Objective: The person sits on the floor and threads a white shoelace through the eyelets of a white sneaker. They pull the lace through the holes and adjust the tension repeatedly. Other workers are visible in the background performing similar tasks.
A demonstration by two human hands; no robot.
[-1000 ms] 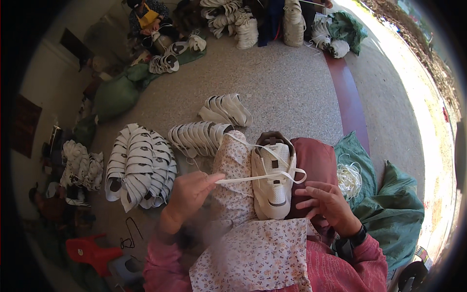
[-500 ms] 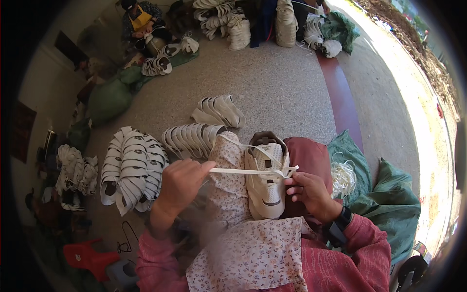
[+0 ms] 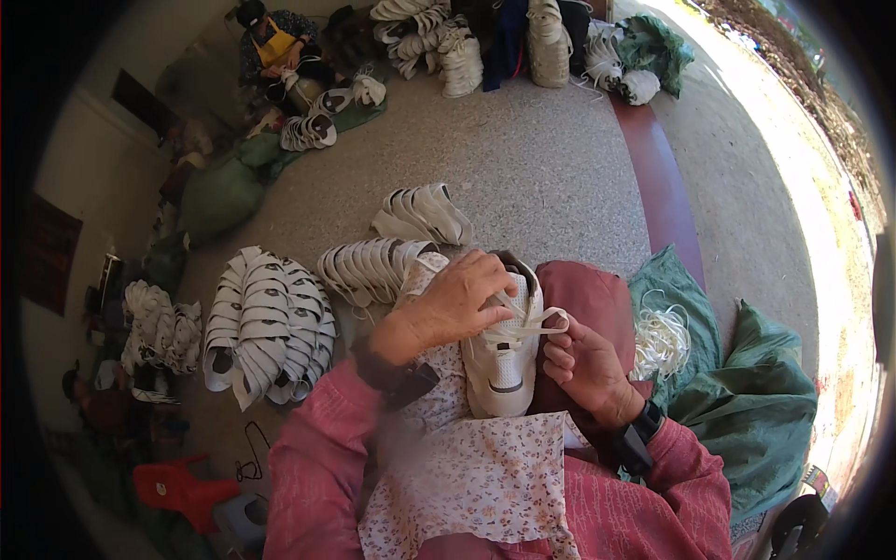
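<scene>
A cream-white sneaker [image 3: 501,383] stands on my lap, toe toward me, against the flowered cloth over my leg. My left hand [image 3: 453,301] reaches across its upper, fingers bent around the shoelace near the tongue; the fingertips partly hide the lace there. To the right of the sneaker, my right hand [image 3: 595,371] pinches a loop of the white shoelace [image 3: 557,315] between thumb and forefinger, the other fingers curled. The lace runs from that loop across the sneaker toward my left hand. A dark red padded bundle [image 3: 586,303] lies beside the sneaker.
Stacked shoe uppers [image 3: 266,322] stand at left, with further rows [image 3: 373,266] ahead. Green sacks [image 3: 747,401] and a coil of white laces [image 3: 661,341] lie at right. A red stool [image 3: 185,493] is at lower left; a person in a yellow apron [image 3: 275,47] sits far left.
My left hand has moved right, from beside my knee to over the sneaker, and the stretched lace has slackened. My right hand keeps the loop at the sneaker's right side.
</scene>
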